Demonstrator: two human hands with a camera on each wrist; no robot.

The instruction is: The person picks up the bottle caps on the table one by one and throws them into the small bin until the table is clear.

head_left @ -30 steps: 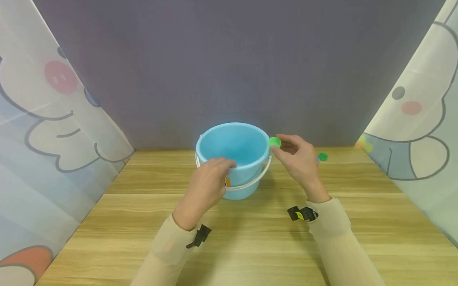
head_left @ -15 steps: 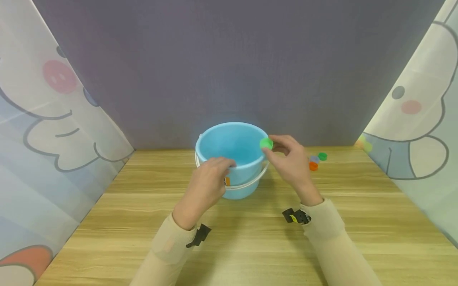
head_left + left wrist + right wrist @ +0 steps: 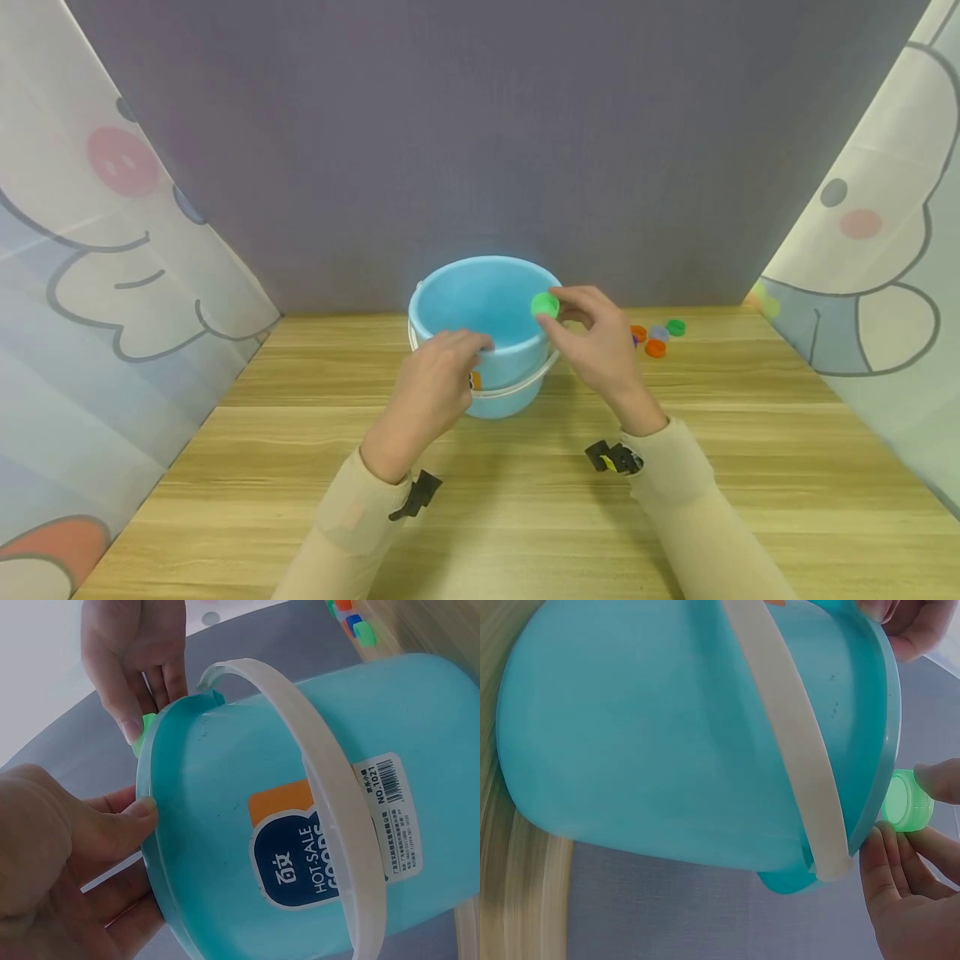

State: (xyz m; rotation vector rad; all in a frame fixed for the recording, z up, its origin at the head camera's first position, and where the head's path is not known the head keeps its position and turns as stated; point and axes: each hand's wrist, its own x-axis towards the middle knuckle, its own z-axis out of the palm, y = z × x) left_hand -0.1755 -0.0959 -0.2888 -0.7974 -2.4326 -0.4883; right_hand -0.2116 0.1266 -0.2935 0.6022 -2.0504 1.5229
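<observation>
Centrally, the light-blue bucket [image 3: 517,367] bears a blue label [image 3: 279,859] reading "HOT-SALE" and a white label [image 3: 409,832] reading "NO.1021"; the left hand [image 3: 431,379] grips the rim [image 3: 516,347] at six o'clock; the right hand [image 3: 602,348] pinches a green cap [image 3: 544,306] near three o'clock.

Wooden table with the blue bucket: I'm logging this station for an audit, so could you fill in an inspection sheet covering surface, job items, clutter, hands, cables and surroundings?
Surface: wood-grain table; no spill seen.
Job items: light blue bucket, upright, white handle hanging down at the front; green cap held at the rim's right side.
Clutter: loose caps right of the bucket, in green, pale purple and orange; something purple is partly hidden.
Hands: left hand grips the near rim; right hand pinches the green cap.
Cables: nothing seen.
Surroundings: dark grey panel behind; cartoon-printed sheets on both sides.
</observation>
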